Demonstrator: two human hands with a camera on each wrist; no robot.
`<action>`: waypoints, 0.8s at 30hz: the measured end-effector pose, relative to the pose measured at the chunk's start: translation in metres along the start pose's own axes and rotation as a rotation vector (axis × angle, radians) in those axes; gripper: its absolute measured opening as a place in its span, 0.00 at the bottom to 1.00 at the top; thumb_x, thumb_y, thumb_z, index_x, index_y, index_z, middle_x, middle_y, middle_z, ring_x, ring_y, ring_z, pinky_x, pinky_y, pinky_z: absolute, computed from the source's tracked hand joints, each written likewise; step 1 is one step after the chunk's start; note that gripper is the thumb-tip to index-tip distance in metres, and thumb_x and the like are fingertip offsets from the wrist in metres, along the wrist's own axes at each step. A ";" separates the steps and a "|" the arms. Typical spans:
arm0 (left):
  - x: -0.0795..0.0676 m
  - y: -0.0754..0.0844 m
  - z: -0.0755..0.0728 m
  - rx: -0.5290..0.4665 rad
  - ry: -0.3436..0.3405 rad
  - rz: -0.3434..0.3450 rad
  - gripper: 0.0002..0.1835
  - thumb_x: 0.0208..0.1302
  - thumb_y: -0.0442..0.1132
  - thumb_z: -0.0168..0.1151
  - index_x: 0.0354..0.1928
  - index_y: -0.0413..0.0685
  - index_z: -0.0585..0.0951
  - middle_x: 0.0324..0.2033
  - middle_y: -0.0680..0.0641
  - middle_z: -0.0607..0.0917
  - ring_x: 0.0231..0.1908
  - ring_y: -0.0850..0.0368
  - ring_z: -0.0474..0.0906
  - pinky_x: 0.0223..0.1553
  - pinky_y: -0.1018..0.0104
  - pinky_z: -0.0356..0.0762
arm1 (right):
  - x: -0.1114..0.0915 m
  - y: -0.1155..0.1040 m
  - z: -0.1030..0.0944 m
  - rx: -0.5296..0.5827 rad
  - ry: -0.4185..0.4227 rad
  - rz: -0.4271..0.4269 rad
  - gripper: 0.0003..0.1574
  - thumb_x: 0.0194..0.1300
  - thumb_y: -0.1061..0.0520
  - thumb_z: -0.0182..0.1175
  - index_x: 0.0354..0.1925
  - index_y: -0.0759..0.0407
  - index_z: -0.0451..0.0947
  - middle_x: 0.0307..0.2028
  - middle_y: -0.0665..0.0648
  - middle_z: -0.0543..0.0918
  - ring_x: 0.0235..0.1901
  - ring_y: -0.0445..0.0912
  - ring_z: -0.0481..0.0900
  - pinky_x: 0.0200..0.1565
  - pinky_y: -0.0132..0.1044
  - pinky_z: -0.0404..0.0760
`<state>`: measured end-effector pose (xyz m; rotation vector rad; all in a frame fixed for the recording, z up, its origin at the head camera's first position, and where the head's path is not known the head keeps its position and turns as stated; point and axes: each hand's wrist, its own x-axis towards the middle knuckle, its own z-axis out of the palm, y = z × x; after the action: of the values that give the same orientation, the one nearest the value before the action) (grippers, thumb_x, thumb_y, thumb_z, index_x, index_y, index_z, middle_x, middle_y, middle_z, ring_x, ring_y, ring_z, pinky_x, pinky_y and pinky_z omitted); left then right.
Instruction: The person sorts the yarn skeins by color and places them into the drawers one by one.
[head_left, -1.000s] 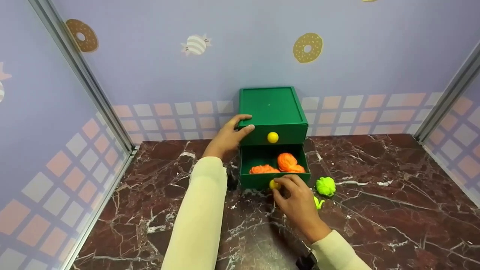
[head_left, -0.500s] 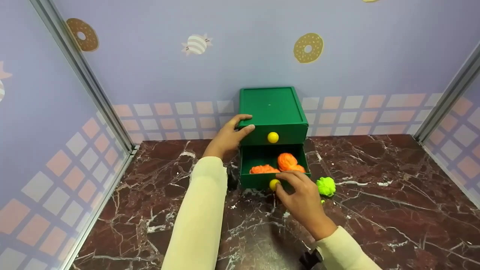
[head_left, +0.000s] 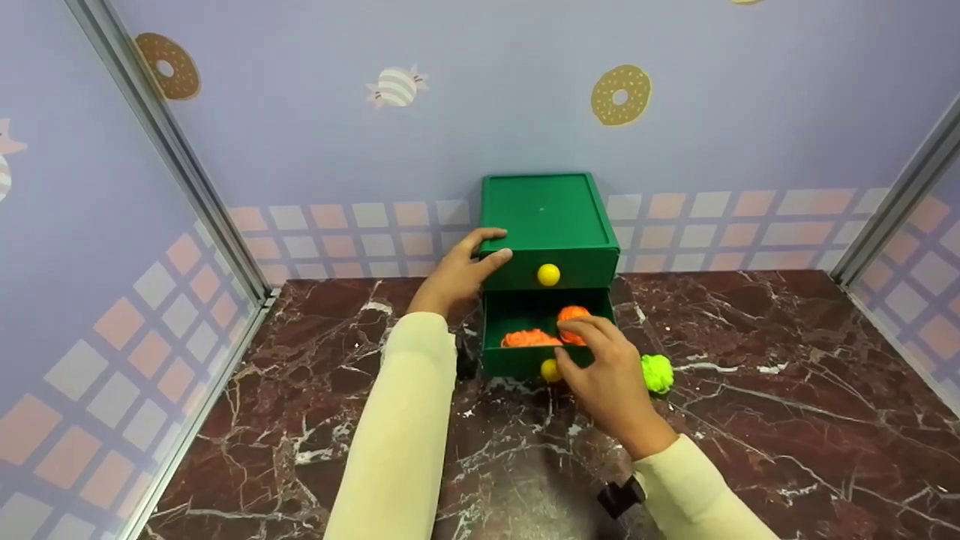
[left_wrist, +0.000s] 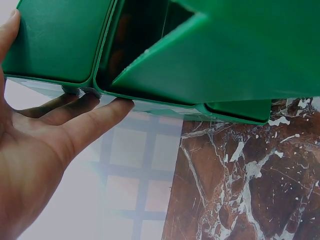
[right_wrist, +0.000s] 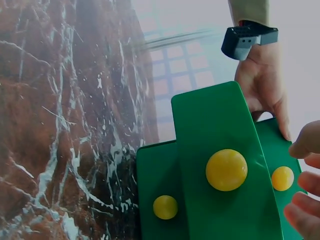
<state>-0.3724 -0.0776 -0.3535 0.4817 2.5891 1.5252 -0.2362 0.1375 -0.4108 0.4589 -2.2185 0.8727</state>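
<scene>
A green drawer cabinet (head_left: 544,210) stands against the back wall, its middle drawer (head_left: 506,363) pulled out. Orange yarn balls (head_left: 531,339) lie in that drawer. My left hand (head_left: 450,279) rests on the cabinet's upper left corner, thumb on the front and fingers along the side, which the left wrist view shows fairly straight. Over the right part of the pulled-out drawer's front hovers my right hand (head_left: 611,379), holding nothing. Its fingers (right_wrist: 302,205) are loosely bent, apart from the yellow knob (right_wrist: 226,170), and partly cover the orange yarn on the right.
A lime green yarn ball (head_left: 658,373) lies on the marbled tabletop (head_left: 750,435) right of the cabinet, partly behind my right hand. Patterned wall panels (head_left: 300,150) enclose the back and sides. The top drawer has its own yellow knob (head_left: 548,274).
My right hand has let go of the middle drawer's knob and risen slightly up and right over the drawer front. The drawer stays out, and my left hand keeps its place.
</scene>
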 end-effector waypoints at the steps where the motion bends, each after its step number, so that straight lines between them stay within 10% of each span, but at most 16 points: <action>1: 0.000 0.000 0.000 -0.006 -0.001 -0.003 0.26 0.65 0.63 0.55 0.65 0.77 0.68 0.70 0.48 0.65 0.66 0.47 0.68 0.61 0.48 0.72 | 0.002 0.001 0.000 0.001 -0.008 0.010 0.17 0.53 0.61 0.72 0.44 0.58 0.84 0.44 0.57 0.83 0.44 0.51 0.83 0.45 0.46 0.83; 24: -0.002 0.002 0.000 0.028 0.008 0.019 0.27 0.67 0.62 0.54 0.67 0.74 0.67 0.70 0.48 0.66 0.67 0.46 0.66 0.64 0.48 0.68 | 0.050 0.022 -0.006 -0.010 -0.412 0.343 0.28 0.59 0.53 0.66 0.58 0.55 0.77 0.56 0.61 0.77 0.44 0.56 0.77 0.42 0.47 0.78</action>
<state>-0.3701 -0.0770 -0.3519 0.5054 2.6223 1.5021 -0.2796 0.1541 -0.3821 0.2731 -2.7346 1.0120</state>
